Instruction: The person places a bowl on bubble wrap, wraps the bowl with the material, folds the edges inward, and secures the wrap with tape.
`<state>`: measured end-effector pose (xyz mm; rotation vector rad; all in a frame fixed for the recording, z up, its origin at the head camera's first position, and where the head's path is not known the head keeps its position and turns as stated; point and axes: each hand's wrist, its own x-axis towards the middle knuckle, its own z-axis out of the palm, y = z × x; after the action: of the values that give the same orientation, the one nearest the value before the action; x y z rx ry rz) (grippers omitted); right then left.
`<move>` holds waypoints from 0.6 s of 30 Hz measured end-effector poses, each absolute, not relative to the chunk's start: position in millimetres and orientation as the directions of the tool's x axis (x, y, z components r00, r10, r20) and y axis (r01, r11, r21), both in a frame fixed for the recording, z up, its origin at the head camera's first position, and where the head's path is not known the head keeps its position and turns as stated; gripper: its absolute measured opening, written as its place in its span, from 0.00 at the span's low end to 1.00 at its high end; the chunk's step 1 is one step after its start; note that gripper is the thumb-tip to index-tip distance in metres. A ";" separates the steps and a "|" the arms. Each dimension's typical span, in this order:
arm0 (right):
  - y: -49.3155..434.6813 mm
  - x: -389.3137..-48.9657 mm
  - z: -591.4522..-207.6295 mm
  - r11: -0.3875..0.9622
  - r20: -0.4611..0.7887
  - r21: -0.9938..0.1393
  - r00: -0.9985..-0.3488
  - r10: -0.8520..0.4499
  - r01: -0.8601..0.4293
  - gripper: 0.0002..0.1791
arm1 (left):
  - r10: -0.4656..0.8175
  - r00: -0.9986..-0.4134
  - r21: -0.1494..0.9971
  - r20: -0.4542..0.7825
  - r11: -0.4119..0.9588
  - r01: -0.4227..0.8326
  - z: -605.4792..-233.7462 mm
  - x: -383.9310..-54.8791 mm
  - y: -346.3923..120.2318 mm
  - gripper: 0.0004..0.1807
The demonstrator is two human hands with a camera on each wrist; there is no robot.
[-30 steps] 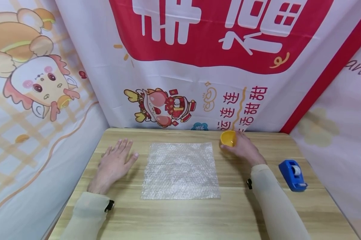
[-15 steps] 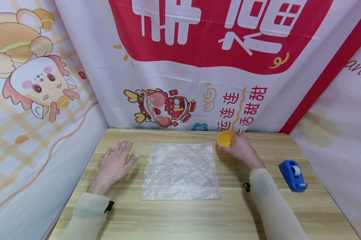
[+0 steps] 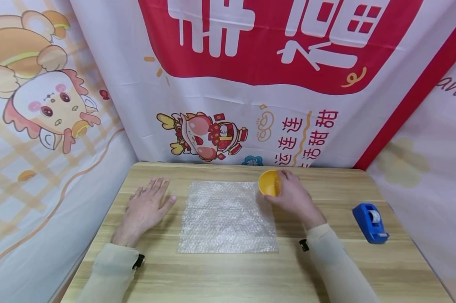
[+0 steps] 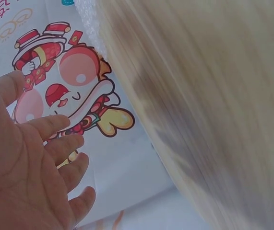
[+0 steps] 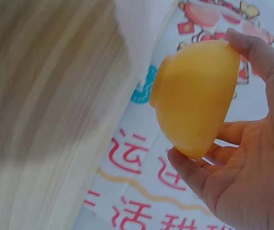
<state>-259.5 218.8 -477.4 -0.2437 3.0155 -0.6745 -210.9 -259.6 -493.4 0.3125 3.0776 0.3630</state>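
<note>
A yellow bowl (image 3: 268,184) is held by my right hand (image 3: 293,198), with its hollow side showing in the head view. In the right wrist view the bowl (image 5: 196,96) is seen from the side, its foot toward the table, pinched between the thumb and the fingers of the right hand (image 5: 256,158). It overlaps the top right corner of a square bubble wrap sheet (image 3: 228,219) lying flat. To the left of that sheet is my left hand (image 3: 144,210), palm down with fingers spread. The left wrist view shows this left hand (image 4: 36,163) with nothing in its grasp.
A blue tape dispenser (image 3: 371,223) stands at the right side of the wooden table (image 3: 228,277). Printed cloth (image 3: 129,84) hangs behind the table's back edge and along both sides.
My right hand has carried the yellow bowl leftward and a little nearer, from beside the bubble wrap to over its corner. The left hand has stayed in place.
</note>
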 end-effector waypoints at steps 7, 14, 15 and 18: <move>194.5 -243.1 -478.2 0.896 0.038 -0.383 -0.973 -0.228 -0.225 0.63 | 0.202 -0.979 0.238 -0.002 0.951 0.196 -494.8 -210.4 -257.4 0.47; 173.9 -231.1 -478.1 0.895 0.057 -0.345 -0.958 -0.280 -0.282 0.65 | 0.202 -0.979 0.238 0.004 0.951 0.197 -495.8 -210.4 -257.1 0.47; 171.2 -229.2 -478.5 0.894 0.058 -0.340 -0.956 -0.288 -0.291 0.65 | 0.202 -0.979 0.236 0.004 0.951 0.197 -495.8 -210.3 -257.0 0.47; 162.5 -223.5 -480.4 0.895 0.050 -0.324 -0.950 -0.308 -0.307 0.67 | 0.204 -0.979 0.231 0.007 0.952 0.201 -495.4 -209.9 -256.3 0.47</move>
<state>-223.5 162.5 -480.4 -0.4965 3.0557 -0.5214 -209.9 -256.3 -495.4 0.3204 3.0872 0.3633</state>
